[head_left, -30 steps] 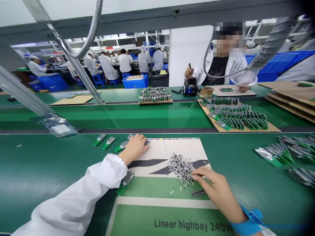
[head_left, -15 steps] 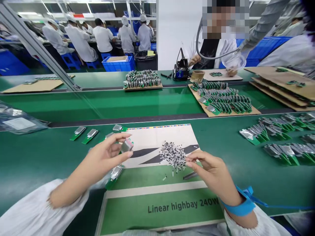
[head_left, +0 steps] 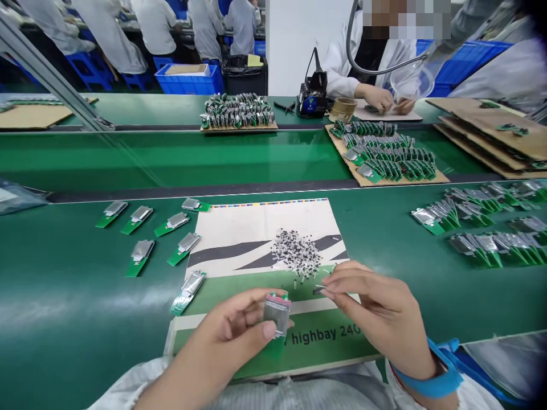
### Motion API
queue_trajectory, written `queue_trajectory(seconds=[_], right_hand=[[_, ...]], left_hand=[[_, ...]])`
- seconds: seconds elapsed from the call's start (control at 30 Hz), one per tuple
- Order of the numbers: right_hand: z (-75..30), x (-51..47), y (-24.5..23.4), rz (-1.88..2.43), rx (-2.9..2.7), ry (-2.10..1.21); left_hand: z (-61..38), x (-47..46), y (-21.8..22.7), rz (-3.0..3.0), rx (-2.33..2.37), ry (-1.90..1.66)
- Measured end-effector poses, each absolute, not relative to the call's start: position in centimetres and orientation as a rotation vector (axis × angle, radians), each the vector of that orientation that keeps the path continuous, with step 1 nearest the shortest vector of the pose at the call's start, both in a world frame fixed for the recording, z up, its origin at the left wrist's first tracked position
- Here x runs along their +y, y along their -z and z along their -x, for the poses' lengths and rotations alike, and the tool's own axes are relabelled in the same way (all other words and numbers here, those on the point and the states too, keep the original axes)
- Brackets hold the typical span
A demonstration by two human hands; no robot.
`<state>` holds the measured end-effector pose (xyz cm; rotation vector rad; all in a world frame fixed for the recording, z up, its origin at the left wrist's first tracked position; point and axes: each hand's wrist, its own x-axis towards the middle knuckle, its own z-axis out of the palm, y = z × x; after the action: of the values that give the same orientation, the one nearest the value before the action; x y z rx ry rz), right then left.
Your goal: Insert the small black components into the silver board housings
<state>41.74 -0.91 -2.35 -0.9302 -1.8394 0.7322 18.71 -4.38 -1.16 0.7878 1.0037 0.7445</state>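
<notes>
Left hand [head_left: 235,330]: half closed; the held board [head_left: 277,316] is gripped between thumb and fingers, its silver face shown and its green end pointed to six o'clock.
Right hand [head_left: 376,304]: nearly closed; a slim part [head_left: 322,287] is pinched at the fingertips, too small to be made out clearly.
Printed card [head_left: 239,219]: laid on the table [head_left: 77,319], partly covered by both hands.
Small parts [head_left: 297,250]: heaped on the card, ten o'clock from the right hand.
Loose boards [head_left: 183,249]: seven, spread between ten and eleven o'clock from the left hand.
Board rows [head_left: 489,245]: set out at two o'clock from the right hand.
</notes>
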Motion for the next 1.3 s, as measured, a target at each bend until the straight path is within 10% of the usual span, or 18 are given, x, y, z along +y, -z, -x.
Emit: queue_trajectory(seconds=[1.3], right_hand=[[-38.0, -3.3, -0.5, 0.953, -1.913, -0.477]], left_hand=[[-20.3, -5.2, 0.4, -1.094, 1.024, -0.828]])
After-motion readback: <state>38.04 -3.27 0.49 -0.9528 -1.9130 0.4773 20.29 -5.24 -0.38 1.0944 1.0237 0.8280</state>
